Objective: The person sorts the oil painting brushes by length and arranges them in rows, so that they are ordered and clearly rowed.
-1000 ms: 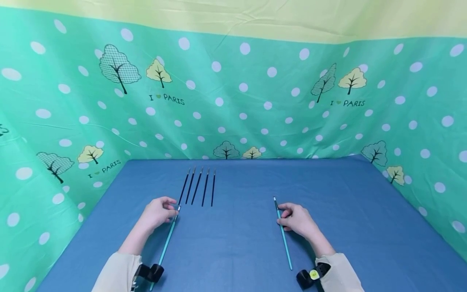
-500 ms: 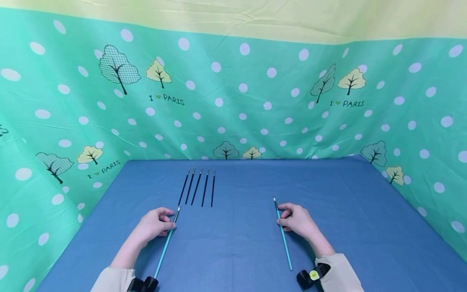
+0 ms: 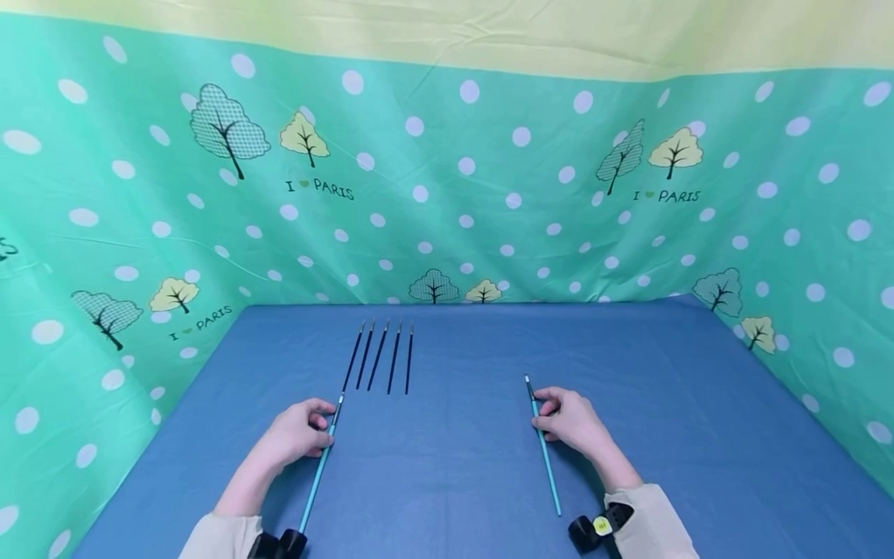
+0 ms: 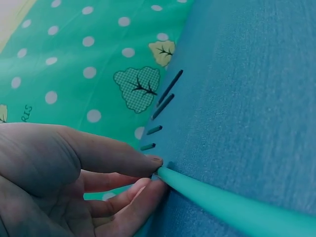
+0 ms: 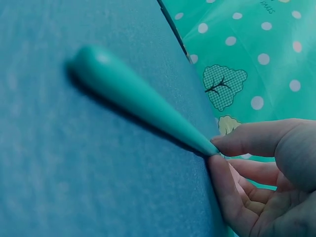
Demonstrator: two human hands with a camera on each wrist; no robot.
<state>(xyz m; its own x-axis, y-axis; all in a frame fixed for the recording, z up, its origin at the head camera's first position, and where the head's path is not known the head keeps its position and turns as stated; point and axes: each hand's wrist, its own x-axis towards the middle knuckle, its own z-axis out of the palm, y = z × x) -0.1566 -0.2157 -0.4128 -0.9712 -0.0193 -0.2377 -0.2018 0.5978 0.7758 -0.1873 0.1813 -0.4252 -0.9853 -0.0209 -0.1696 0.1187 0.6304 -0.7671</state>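
Observation:
Between thumb and fingers, my left hand (image 3: 296, 433) pinches a teal-handled paintbrush (image 3: 318, 481) near its metal collar. Its pale tip points away from me, close to the lower end of the leftmost dark brush. On the right, my right hand (image 3: 574, 421) pinches a second teal paintbrush (image 3: 548, 470), also below its tip, with the handle slanting toward me. In the right wrist view the rounded handle end of this teal brush (image 5: 123, 94) lies close over the cloth. Several thin dark paintbrushes (image 3: 377, 357) lie side by side beyond my left hand, tips away from me.
A blue cloth (image 3: 447, 466) covers the table. Behind it and at both sides hangs a green dotted curtain (image 3: 489, 178) with printed trees. Each wrist wears a black camera, such as the right wrist camera (image 3: 583, 534).
My left hand has drawn back toward me, from the teal brush's tip to lower on it. The brush itself stays almost in place. My right hand has barely moved.

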